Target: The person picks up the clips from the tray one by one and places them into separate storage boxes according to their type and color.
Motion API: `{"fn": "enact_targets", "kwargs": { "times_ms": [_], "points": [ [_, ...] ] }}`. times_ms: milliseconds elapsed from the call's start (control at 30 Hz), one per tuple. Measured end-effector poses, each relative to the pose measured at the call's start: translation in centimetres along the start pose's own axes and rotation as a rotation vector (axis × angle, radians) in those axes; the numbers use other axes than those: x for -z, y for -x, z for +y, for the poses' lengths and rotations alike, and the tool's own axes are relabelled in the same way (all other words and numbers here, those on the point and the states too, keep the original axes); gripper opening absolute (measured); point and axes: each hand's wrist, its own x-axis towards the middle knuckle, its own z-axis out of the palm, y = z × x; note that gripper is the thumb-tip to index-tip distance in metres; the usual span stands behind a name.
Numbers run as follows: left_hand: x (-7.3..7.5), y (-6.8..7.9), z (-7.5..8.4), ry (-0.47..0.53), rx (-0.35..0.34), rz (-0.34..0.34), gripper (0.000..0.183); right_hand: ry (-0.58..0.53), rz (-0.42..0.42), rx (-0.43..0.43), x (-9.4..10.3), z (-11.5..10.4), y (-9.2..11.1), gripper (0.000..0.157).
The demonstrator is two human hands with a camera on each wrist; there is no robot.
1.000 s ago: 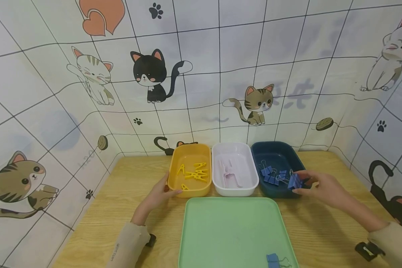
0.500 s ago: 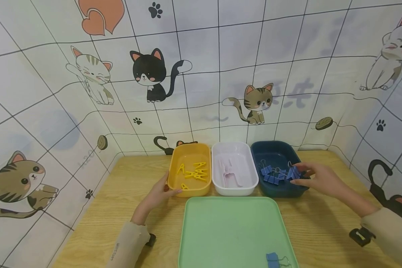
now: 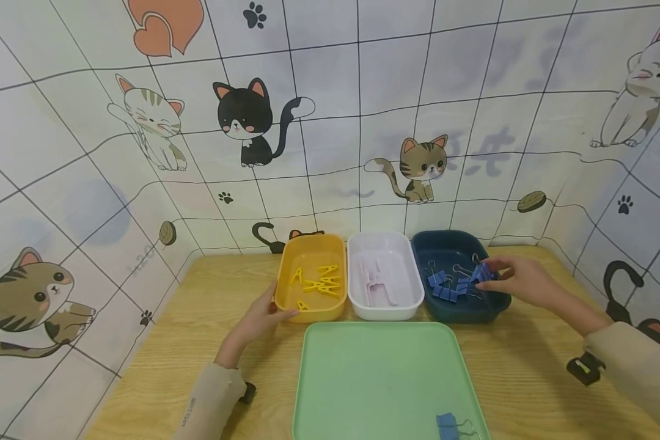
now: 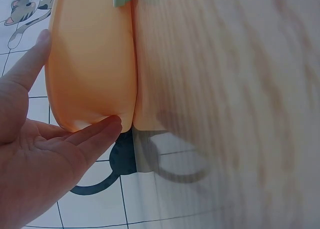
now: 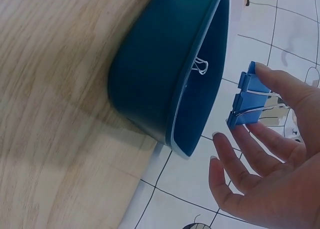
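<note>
My right hand (image 3: 522, 281) pinches a blue binder clip (image 5: 250, 96) between thumb and fingers. In the right wrist view the clip's metal handles point back toward the palm, and the clip is apart from the dark blue bin (image 5: 155, 59). Inside that bin lie several more blue binder clips (image 3: 445, 294). At the other end of the row, my left hand (image 3: 260, 315) rests against the near left corner of the yellow bin (image 3: 310, 244), thumb on its front and fingers along its side. Several small yellow clips (image 3: 313, 286) lie inside it.
A white bin (image 3: 385, 313) with pale pink clips (image 3: 375, 284) stands between the yellow and blue bins. In front lies a green tray (image 3: 379, 373) with a blue binder clip (image 3: 447, 426) near its front right. The wooden table (image 3: 165, 342) meets cat-patterned walls (image 3: 330, 153).
The right hand has moved a little farther back over the blue bin, still pinching the binder clip. The left hand stays at the yellow bin.
</note>
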Motion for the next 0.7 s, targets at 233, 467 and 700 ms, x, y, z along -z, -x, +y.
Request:
{"fn": "enact_targets", "kwargs": {
  "times_ms": [233,467,700],
  "points": [
    [0.0,0.0,0.0,0.0,-0.007,0.0,0.089,-0.031,-0.004,0.016,0.3,0.5,-0.7,0.064],
    [0.0,0.1,0.1,0.002,-0.012,-0.007,0.089,-0.025,-0.003,0.017,0.5,1.0,-1.3,0.064],
    [-0.1,0.0,0.0,-0.014,-0.007,-0.001,0.09,0.0,0.003,0.028,0.5,1.1,-2.0,0.064]
  ]
}}
